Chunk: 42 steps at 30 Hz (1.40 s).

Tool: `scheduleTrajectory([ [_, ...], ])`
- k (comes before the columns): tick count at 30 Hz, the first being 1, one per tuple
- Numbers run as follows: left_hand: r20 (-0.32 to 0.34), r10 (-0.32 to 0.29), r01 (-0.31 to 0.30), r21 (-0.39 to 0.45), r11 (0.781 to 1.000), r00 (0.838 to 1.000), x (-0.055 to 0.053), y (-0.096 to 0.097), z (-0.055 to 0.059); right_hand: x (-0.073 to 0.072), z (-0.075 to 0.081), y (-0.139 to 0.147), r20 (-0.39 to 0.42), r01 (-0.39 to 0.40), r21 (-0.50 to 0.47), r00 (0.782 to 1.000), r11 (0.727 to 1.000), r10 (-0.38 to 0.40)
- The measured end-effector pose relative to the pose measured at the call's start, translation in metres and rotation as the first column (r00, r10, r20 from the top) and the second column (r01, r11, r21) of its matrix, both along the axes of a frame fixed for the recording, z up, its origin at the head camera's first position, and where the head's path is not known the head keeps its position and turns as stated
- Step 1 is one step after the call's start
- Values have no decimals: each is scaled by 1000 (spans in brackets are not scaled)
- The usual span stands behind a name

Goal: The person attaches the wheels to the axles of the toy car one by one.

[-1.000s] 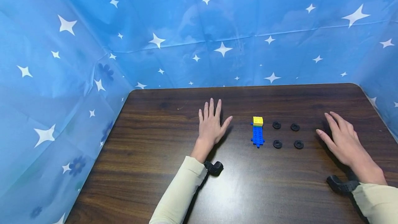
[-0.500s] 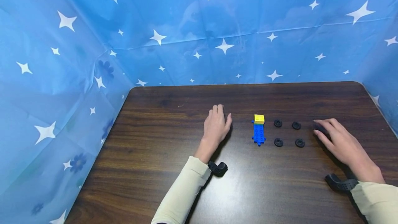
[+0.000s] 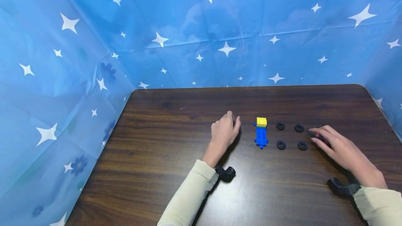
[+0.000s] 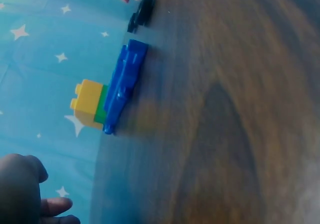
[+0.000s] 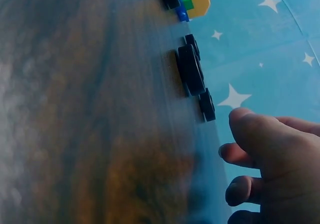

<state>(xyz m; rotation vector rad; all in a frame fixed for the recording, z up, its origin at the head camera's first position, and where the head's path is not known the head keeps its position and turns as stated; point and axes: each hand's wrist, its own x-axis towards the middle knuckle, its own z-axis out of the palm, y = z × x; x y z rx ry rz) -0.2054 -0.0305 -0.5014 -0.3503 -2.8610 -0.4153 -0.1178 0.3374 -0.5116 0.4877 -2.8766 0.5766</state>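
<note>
A blue toy car base point(image 3: 261, 137) with axle stubs lies right of the middle of the table, a yellow brick point(image 3: 261, 121) and a thin green piece at its far end. Several black toy wheels point(image 3: 303, 145) lie flat beside it to the right. My left hand point(image 3: 223, 132) is left of the car base, fingers loosely bent and apart from it; the left wrist view shows the base point(image 4: 122, 84) beyond the thumb. My right hand point(image 3: 340, 147) is just right of the wheels, fingers bent; in the right wrist view its fingers are apart from the nearest wheel point(image 5: 207, 104).
Both hands are over a dark wood-grain table point(image 3: 150, 142). A blue cloth point(image 3: 194, 27) with white stars hangs behind it and along its sides. Each wrist wears a black band camera point(image 3: 226, 174).
My left hand has drawn its spread fingers in and moved right toward the car base. My right hand has moved left toward the wheels. The toy pieces have stayed in place.
</note>
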Motion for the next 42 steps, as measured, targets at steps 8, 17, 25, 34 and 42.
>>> scheduleTrajectory([
  [8,-24,-7,7,-26,1000,1000,4,9,0,3,-2,-2,-15,-24,-1,1000,1000,24],
  [17,45,-14,16,-43,999,999,8,21,4,5,0,-3,51,-19,-15,999,1000,20],
  [25,44,-24,27,-53,998,999,12,33,4,9,-1,-4,27,-17,-37,999,999,18],
  [34,42,-29,31,-44,999,999,14,40,4,13,-5,-7,-38,-38,-54,999,998,36],
  [42,4,-36,36,-46,998,999,17,45,5,15,-10,-10,-48,-30,-41,998,999,28],
])
